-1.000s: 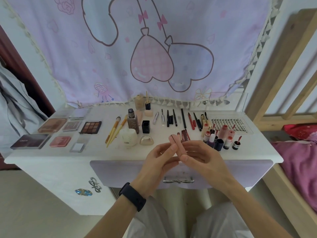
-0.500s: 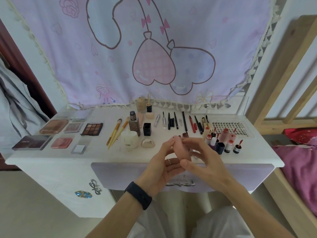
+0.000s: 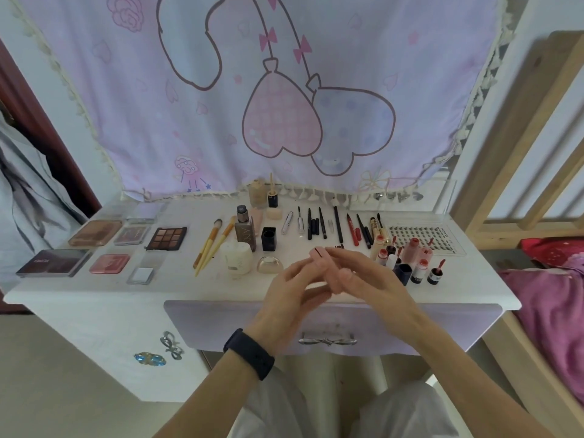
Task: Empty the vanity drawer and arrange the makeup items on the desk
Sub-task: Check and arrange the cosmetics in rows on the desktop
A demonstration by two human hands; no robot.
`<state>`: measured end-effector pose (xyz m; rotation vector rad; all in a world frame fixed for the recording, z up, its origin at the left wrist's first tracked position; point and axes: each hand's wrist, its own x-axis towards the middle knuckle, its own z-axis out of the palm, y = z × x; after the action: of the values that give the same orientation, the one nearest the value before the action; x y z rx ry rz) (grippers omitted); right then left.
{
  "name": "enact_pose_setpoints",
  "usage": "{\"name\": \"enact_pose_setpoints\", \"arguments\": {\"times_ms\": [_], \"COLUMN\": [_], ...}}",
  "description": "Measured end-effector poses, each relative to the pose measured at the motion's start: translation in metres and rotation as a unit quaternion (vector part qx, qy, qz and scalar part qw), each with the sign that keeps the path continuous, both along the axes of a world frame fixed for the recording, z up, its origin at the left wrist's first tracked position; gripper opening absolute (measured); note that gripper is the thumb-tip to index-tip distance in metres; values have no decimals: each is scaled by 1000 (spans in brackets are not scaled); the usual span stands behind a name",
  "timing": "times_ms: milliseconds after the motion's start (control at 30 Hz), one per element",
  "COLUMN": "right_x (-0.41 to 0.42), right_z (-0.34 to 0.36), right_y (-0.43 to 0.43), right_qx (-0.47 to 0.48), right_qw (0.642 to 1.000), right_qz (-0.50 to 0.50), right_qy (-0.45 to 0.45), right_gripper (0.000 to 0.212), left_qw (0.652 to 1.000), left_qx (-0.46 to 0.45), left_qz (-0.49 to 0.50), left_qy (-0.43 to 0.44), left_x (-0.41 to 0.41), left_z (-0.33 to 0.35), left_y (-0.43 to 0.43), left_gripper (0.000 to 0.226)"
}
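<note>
A: What was in the grip?

B: A small pink tube. The right hand had its fingers curled over it, and the tube's end poked out at twelve o'clock above the fingertips. The left hand lay against it from eight o'clock, fingers fairly straight but blurred. I could not tell whether it gripped or only touched.

A: And where was that?

B: Above the front edge of the white desk, just over the drawer. The drawer stood shut, with its metal handle at six o'clock below the hands. A dark band sat on the left wrist.

A: The rest of the makeup?

B: Laid out on the desktop. At twelve o'clock from the hands lay a row of pencils and liners, side by side. At two to three o'clock a cluster of small lip bottles stood close together, with a clear lash tray behind them. At ten o'clock there was a white jar, a square bottle and two brushes — and farther out at nine o'clock, flat palettes in two rows. A lilac cloth hung behind it all.
</note>
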<state>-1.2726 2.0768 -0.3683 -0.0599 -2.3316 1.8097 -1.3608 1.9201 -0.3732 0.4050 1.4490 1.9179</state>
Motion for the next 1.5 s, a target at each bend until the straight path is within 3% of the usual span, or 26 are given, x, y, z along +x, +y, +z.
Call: {"name": "enact_pose_setpoints", "arguments": {"times_ms": [133,233,333,500,700,900,1067,1167,1300,1433,1500], "right_x": [-5,-9,-12,-17,-13,-8,-11,-14,-18,-17,-16], "right_z": [10,14,17,17,14,16,14,19,21,19,19], "right_y": [-1,2,2,-6,0,7,-5,-9,-4,8,9], "right_qx": [-105,-100,-87,-7,44,101,259,278,291,290,269], "right_qw": [992,990,992,997,996,994,965,959,956,957,963], "right_qz": [-18,1,0,-14,25,12,-28,-45,-24,5,-5], "right_qy": [-69,-99,-92,-70,-70,-41,22,31,10,-3,10], "right_gripper": [45,40,35,21,48,49,49,40,48,57,54], "left_qw": [961,934,923,933,966,988,995,996,998,996,998], "left_qx": [-86,-76,-63,-46,-39,-26,1,6,13,11,-11], "left_qz": [49,66,82,115,115,35,22,33,43,47,18], "left_qy": [258,343,371,338,229,150,101,80,38,-69,-66], "left_x": [1,4,5,7,-7,-14,-10,-6,-8,-16,-18], "left_z": [-7,-13,-17,-21,-10,-11,-2,1,6,11,14], "left_y": [-2,-3,-3,0,-3,-7,-5,-2,-1,-4,-6], "left_gripper": [58,65,68,67,43,54,33,29,32,39,39]}}
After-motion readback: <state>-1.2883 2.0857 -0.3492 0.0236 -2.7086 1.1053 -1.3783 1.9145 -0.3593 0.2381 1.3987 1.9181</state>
